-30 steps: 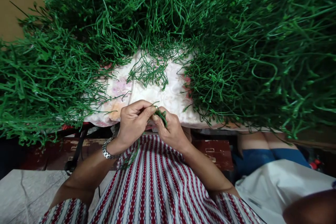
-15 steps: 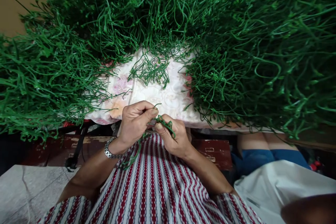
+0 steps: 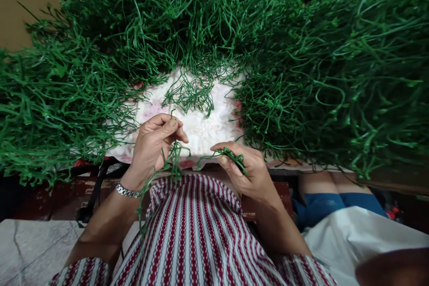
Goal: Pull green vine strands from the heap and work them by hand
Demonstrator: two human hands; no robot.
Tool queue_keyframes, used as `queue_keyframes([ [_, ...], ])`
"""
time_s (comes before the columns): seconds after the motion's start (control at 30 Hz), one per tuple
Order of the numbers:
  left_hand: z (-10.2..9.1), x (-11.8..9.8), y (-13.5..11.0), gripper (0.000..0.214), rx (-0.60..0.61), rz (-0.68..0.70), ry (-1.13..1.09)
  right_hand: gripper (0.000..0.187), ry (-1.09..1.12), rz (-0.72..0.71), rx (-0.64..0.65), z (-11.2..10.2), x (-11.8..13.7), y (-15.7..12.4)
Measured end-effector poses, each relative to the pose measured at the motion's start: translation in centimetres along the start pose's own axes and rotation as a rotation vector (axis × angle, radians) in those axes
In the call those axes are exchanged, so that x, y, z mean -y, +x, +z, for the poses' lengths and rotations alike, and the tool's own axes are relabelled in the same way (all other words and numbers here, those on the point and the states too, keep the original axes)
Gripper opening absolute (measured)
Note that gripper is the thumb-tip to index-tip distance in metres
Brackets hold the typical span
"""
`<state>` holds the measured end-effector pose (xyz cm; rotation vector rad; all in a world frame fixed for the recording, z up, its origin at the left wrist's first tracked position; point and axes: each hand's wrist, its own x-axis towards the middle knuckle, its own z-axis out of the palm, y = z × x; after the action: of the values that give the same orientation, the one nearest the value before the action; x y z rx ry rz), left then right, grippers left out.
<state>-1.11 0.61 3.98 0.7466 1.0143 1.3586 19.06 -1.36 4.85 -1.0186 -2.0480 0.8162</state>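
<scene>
My left hand point(image 3: 150, 143), with a metal watch on its wrist, is closed in a pinch over the table's front edge. Thin curly green stems point(image 3: 176, 158) hang below its fingers and trail down past the wrist. To the right, my right hand point(image 3: 251, 172) grips a small bundle of green stems point(image 3: 235, 158) between thumb and fingers, one strand sticking out leftward. The hands are apart. Beyond them a small loose heap of stems point(image 3: 192, 94) lies on the flowered white cloth point(image 3: 197, 129). I cannot tell whether the stems are real or plastic.
Large tangled piles of green stems stand left point(image 3: 60, 103), behind point(image 3: 201, 13) and right point(image 3: 351, 76) on the table. A cardboard panel point(image 3: 27, 4) is at the back left. Another person's knees in blue shorts point(image 3: 325, 203) are close by on the right.
My hands have drawn apart: the left moved left and slightly up with its stems, the right moved right with its bundle. Both keep hold of stems.
</scene>
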Motion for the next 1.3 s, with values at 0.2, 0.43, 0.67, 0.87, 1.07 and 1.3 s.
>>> queue_keyframes([
  [0.2,1.4,0.8,0.0,0.008,-0.011,0.06,-0.07,0.026,0.016,0.062,0.069,2.6,-0.2,1.2],
  [0.43,2.0,1.5,-0.4,0.005,0.002,0.14,0.014,0.017,0.095,0.171,0.06,5.4,-1.4,1.8],
  [0.67,-0.4,1.6,-1.1,0.024,0.195,0.112,0.281,0.011,0.226,0.035,0.019,4.5,-1.8,1.4],
  [0.87,-1.0,1.7,-1.7,0.017,0.26,0.433,0.656,0.012,0.213,-0.035,0.022,4.7,-1.7,1.5],
  [1.07,-1.4,0.9,-2.2,0.016,0.288,0.432,0.891,0.009,0.242,-0.019,-0.013,4.6,-1.7,1.4],
  [1.3,-1.3,0.5,-1.9,0.005,0.399,0.15,0.853,0.02,0.189,-0.036,0.058,4.8,-2.4,1.4],
])
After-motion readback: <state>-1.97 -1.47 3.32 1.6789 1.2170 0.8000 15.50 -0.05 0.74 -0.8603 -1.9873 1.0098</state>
